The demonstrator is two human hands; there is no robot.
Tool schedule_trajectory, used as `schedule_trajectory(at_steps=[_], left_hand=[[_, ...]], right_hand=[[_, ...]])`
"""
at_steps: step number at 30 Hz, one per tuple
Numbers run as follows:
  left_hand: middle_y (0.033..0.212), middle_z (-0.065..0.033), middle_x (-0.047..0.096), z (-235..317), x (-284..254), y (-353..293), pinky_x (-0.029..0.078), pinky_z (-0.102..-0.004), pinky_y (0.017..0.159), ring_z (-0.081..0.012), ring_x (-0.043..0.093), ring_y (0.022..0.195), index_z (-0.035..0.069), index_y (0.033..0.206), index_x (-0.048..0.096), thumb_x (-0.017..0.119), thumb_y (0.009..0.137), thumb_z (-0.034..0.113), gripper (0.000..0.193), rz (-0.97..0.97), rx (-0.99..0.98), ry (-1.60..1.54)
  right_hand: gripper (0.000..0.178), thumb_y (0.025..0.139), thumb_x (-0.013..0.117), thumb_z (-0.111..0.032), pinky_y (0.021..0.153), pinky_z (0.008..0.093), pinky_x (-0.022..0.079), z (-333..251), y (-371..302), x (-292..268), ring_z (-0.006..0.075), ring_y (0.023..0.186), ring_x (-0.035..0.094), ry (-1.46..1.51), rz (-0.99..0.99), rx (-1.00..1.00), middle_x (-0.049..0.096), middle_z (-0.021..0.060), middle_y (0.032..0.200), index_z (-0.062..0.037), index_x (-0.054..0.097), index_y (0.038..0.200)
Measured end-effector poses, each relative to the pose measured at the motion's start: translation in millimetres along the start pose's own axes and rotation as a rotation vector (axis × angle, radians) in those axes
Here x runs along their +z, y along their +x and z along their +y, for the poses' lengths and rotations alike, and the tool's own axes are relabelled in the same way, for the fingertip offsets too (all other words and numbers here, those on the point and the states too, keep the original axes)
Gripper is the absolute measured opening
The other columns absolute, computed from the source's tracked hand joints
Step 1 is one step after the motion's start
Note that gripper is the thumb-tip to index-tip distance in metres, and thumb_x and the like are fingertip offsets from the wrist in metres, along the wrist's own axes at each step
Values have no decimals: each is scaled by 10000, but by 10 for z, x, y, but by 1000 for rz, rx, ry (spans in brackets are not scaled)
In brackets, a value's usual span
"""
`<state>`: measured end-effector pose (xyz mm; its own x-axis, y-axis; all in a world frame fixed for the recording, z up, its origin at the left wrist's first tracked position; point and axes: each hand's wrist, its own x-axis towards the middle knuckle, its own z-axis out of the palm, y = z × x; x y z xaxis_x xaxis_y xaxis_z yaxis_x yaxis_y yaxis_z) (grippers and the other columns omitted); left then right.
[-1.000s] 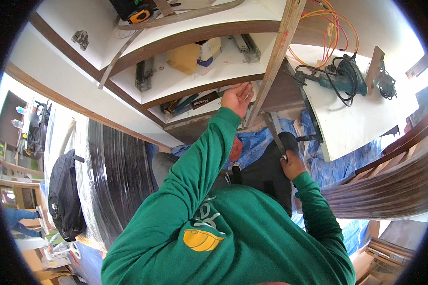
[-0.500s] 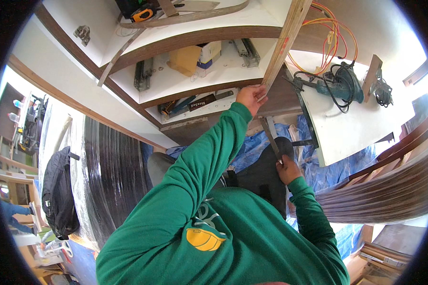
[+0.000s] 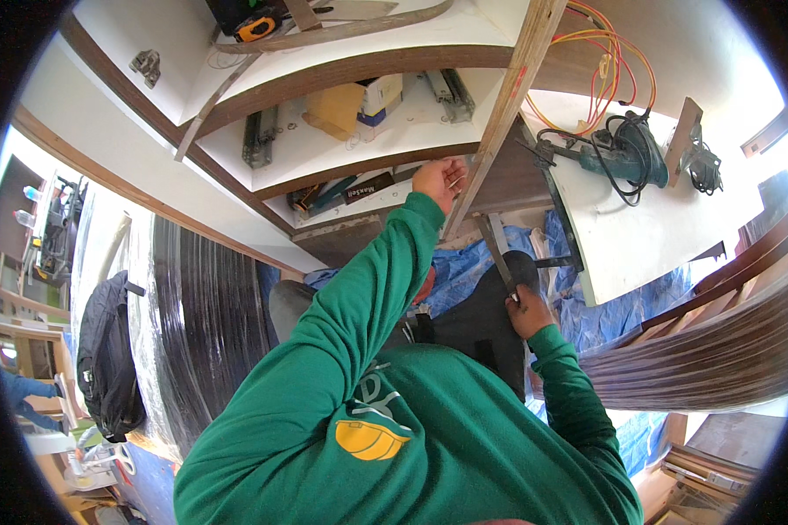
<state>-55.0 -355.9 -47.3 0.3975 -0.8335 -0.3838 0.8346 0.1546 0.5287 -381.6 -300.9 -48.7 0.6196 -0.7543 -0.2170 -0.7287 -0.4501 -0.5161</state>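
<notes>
Fingers, left hand [image 3: 440, 182]: curled against the long pale wooden batten [image 3: 508, 101], gripping it where it crosses the shelf edge.
Fingers, right hand [image 3: 529, 312]: wrapped around the lower end of a flat grey metal bar [image 3: 497, 249], possibly a square or rule; its upper end sits close to the batten.
Batten position: leaning diagonally from the upper edge of view down toward the left hand, in front of the white shelving [image 3: 359, 144].
Progress: batten appears held in place and the bar brought up to it; no mark or fixing is visible, so the checking or marking looks unfinished.
Worktop [image 3: 622, 227]: white board at right, carrying a dark green power tool [image 3: 626, 153] with black and orange cables.
Below: blue tarpaulin [image 3: 464, 267].
</notes>
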Motion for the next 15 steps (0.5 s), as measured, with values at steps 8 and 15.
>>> schedule_trajectory(at_steps=[8,15], left_hand=[[919,-67,681,88,-131,-48,497,-384,833,-213,644,895,58,955,632,613,893,131,98,85,112,9],[1044,-78,694,153,-131,-133,488,-392,874,-219,630,969,44,1012,629,582,912,130,140,45,63,3]], right_hand=[[297,917,586,-243,787,547,483,-34,-15,-30,504,935,597,27,4,15,631,305,982,-6,535,1088],[327,925,572,-245,823,540,480,-66,-9,-45,503,984,589,25,-61,82,624,310,1035,-10,541,1151]])
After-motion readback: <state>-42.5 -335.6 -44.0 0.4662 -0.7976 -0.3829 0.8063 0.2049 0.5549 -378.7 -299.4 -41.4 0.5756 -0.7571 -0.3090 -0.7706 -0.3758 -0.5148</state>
